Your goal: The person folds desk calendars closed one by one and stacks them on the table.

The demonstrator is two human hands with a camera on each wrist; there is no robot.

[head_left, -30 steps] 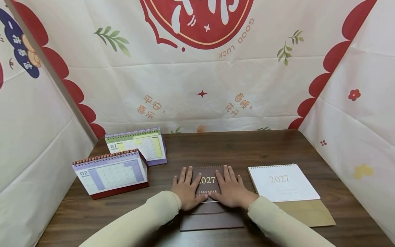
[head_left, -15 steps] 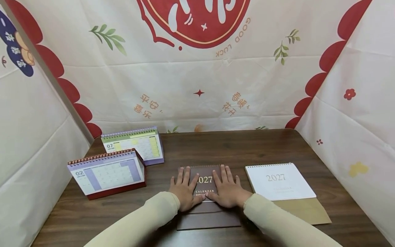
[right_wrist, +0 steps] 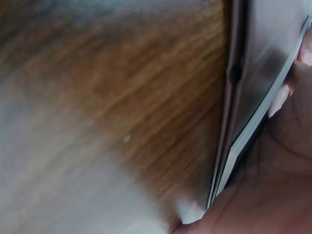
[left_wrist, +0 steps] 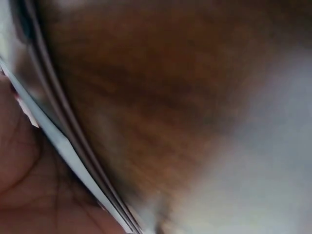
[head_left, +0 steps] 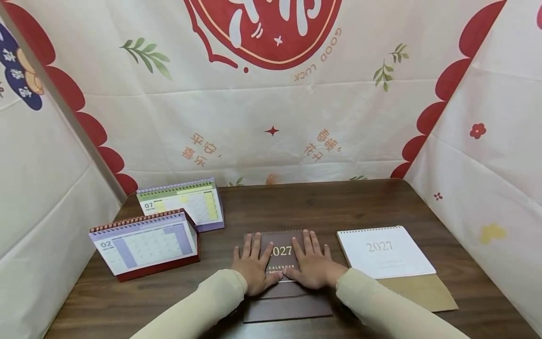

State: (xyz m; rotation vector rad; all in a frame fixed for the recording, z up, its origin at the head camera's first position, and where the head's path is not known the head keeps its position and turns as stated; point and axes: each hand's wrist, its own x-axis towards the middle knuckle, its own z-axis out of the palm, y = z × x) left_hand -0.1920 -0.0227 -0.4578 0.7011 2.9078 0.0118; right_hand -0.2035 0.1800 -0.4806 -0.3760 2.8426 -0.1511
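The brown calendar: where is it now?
In the head view, the brown calendar lies on the table at lower centre, partly under the left fingers and right fingers, left of the white calendar.

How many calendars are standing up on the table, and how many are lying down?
Standing up: 2 (red-based calendar, green-topped calendar)
Lying down: 2 (brown calendar, white calendar)
Total: 4
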